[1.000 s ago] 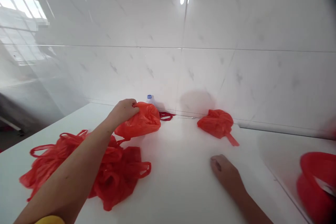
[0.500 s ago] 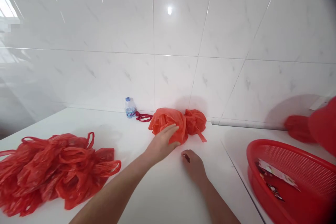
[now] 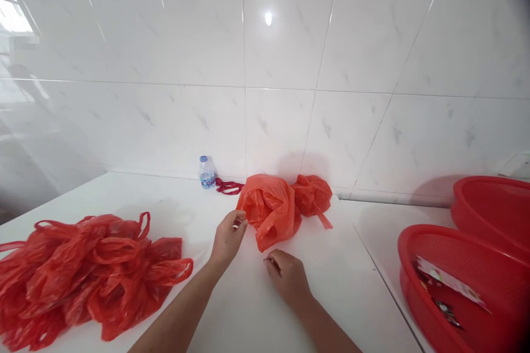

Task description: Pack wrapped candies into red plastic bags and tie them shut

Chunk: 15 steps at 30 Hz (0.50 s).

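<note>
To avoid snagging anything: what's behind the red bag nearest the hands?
Behind the near bag: tiled wall and, at right, another red bag, partly covered. Anything directly behind is hidden.

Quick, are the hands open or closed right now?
Left hand: half-curled at the red bag's edge; can't tell if gripping.
Right hand: loosely closed, nothing seen in it.

The bag (image 3: 275,198) and the pile of bags (image 3: 99,265) are thin, crinkled plastic film with a slight sheen. The bottle (image 3: 207,178) is clear, smooth plastic. The basket (image 3: 408,281) is perforated, glossy plastic. The worktop (image 3: 236,314) is smooth; the wall tiles (image 3: 285,60) are highly glossy.
</note>
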Tool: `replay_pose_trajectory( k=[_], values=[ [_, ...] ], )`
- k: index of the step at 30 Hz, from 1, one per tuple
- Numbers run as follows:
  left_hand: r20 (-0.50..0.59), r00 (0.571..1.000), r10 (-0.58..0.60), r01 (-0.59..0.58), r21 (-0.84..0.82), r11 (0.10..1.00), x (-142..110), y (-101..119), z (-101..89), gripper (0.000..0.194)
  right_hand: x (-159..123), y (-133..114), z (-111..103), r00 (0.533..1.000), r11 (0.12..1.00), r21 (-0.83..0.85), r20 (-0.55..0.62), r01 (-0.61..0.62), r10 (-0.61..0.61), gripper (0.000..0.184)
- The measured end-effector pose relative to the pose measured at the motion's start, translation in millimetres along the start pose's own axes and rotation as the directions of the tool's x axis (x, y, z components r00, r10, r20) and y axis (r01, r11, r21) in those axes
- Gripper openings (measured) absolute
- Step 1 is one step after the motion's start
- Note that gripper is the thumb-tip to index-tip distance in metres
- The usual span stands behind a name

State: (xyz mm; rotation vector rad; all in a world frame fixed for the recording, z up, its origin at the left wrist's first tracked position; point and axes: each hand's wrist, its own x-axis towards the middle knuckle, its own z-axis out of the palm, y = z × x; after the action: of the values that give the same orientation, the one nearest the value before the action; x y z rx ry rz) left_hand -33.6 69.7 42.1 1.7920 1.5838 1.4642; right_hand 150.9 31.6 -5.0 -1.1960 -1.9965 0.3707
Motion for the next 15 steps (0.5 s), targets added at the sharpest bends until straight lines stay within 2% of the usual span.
replay_pose_trajectory(
  k=[2,4,6,8,9,11,13,15],
  values=[
    [0.031,0.999,0.015,-0.015,-0.009,1.0,0,-6,8.0,0.019,-1,-9,9,0.994,0.995,0.01,0.056,0.094,-0.095,0.019],
    [0.067,0.997,0.046,-0.046,-0.011,0.999,-1,-11,17.1,0.03,-1,-13,15,0.988,0.991,-0.004,0.071,0.135,-0.134,0.031],
    [0.104,0.991,0.089,-0.09,0.007,0.996,-1,-16,26.1,0.048,1,-12,17,0.994,0.994,-0.024,0.038,0.106,-0.105,0.043],
    [0.143,0.986,0.088,-0.09,0.003,0.996,-1,-21,33.6,0.057,5,-6,14,0.999,0.999,-0.036,-0.042,0.02,-0.022,0.051],
    [0.161,0.985,0.069,-0.068,-0.012,0.998,0,-24,36.4,0.055,7,-3,12,0.996,0.999,-0.039,-0.089,-0.033,0.029,0.052],
    [0.191,0.982,0.007,0.006,-0.065,0.998,2,-28,40.1,0.038,13,6,7,0.978,0.99,-0.046,-0.166,-0.133,0.123,0.053],
    [0.21,0.977,-0.046,0.073,-0.122,0.99,3,-29,41.2,0.016,19,13,3,0.959,0.977,-0.053,-0.209,-0.207,0.192,0.054],
    [0.225,0.97,-0.09,0.134,-0.187,0.973,2,-28,40.1,0.007,27,19,2,0.945,0.968,-0.058,-0.235,-0.246,0.226,0.055]
  ],
)
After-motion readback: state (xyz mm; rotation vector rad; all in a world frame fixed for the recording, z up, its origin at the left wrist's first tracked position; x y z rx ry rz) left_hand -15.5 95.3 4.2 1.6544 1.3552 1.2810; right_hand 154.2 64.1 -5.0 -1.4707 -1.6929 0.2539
